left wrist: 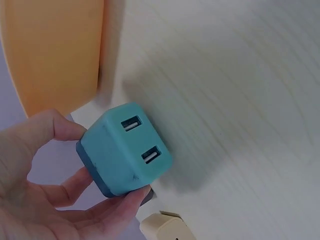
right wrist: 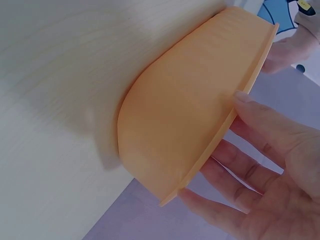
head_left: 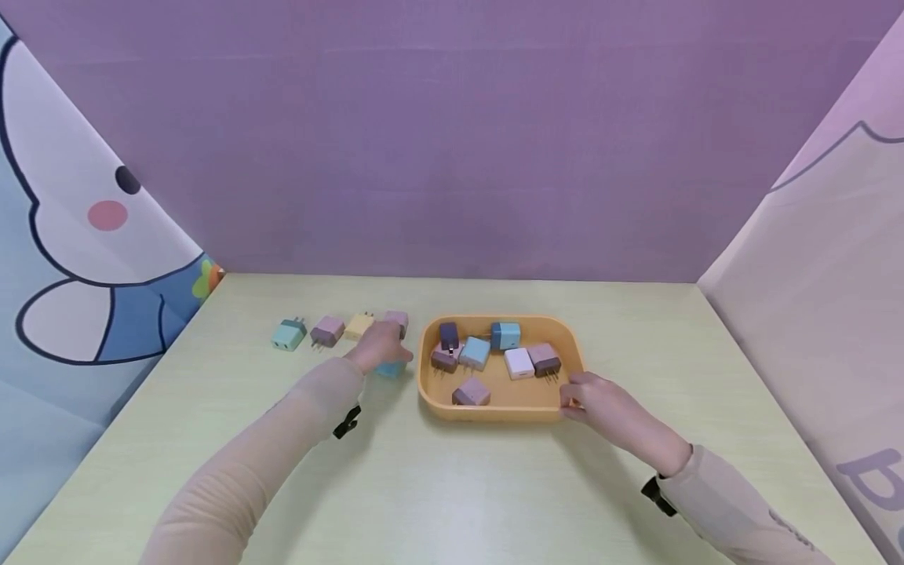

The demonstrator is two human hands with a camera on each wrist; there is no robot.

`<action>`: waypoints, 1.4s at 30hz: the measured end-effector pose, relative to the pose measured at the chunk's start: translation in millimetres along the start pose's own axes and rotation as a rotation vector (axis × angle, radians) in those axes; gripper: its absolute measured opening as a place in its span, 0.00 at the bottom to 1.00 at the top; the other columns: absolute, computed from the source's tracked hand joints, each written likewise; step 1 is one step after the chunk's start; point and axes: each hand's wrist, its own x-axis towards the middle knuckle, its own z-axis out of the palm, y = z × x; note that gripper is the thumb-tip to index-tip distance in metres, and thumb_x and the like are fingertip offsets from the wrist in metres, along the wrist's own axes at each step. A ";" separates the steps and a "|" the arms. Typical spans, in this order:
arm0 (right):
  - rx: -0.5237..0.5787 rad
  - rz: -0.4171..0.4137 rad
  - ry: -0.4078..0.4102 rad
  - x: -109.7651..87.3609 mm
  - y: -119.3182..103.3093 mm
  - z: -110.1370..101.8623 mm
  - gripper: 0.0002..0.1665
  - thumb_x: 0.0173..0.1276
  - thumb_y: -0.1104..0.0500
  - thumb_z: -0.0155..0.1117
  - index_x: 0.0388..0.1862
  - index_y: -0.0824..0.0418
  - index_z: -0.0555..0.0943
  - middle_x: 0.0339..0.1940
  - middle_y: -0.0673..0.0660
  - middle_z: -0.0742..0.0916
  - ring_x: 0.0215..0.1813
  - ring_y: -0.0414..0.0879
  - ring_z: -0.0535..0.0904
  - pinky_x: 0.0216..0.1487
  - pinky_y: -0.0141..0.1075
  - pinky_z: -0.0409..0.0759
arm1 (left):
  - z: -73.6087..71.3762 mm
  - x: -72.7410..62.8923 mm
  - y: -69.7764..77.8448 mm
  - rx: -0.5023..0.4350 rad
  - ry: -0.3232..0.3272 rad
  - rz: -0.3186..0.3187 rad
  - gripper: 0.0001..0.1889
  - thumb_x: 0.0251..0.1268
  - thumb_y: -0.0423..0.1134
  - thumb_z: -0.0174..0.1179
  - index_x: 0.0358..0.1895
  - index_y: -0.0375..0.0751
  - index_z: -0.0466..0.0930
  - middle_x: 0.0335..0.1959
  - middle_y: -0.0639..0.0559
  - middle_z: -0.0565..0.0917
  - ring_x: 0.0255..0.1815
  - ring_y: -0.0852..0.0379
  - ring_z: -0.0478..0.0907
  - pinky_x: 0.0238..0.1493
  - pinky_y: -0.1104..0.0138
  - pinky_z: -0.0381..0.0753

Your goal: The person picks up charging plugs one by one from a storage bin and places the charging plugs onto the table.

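A teal USB charger plug (left wrist: pixel 125 150) with two ports is pinched between the thumb and fingers of my left hand (head_left: pixel 379 345), just left of the orange tray. In the left wrist view its port face shows; the prongs are hidden. My right hand (head_left: pixel 603 402) grips the rim of the orange tray (head_left: pixel 494 414) at its front right corner, with the thumb on the outer side and fingers over the edge in the right wrist view. Inside the tray lie several charger plugs, among them a white charger (head_left: pixel 519 363), a blue charger (head_left: pixel 475 353) and a mauve charger (head_left: pixel 472 391).
Left of the tray on the pale table (head_left: pixel 452 494), a mint charger (head_left: pixel 289 335), a mauve-and-brown charger (head_left: pixel 328 331), a yellow charger (head_left: pixel 359 326) and a pinkish charger (head_left: pixel 397 320) lie in a row. A purple backdrop (head_left: pixel 452 157) rises behind the table's far edge.
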 end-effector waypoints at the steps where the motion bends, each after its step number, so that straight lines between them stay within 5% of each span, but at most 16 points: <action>1: 0.000 0.001 0.000 0.1 -0.2 -0.2 0.08 0.49 0.63 0.68 0.20 0.55 0.76 0.21 0.46 0.74 0.24 0.36 0.66 0.24 0.28 0.69 | 0.4 0.3 0.1 0.000 0.000 0.000 0.23 0.48 0.38 0.64 0.49 0.31 0.72 0.43 0.41 0.77 0.40 0.50 0.73 0.46 0.59 0.72; 33: 0.009 0.013 -0.008 0.2 -0.3 0.6 0.08 0.49 0.63 0.68 0.20 0.55 0.76 0.22 0.46 0.73 0.24 0.36 0.66 0.25 0.28 0.69 | 3.2 3.0 -2.1 -0.035 -0.065 -0.074 0.27 0.53 0.39 0.61 0.56 0.31 0.67 0.54 0.38 0.72 0.53 0.45 0.69 0.53 0.55 0.68; 42: 0.005 0.015 -0.004 0.2 -0.2 -0.1 0.07 0.49 0.63 0.68 0.20 0.55 0.77 0.22 0.46 0.74 0.25 0.36 0.67 0.25 0.28 0.69 | 2.0 3.0 -3.2 -0.014 -0.072 -0.052 0.25 0.54 0.38 0.60 0.55 0.30 0.68 0.53 0.38 0.73 0.51 0.45 0.71 0.51 0.56 0.70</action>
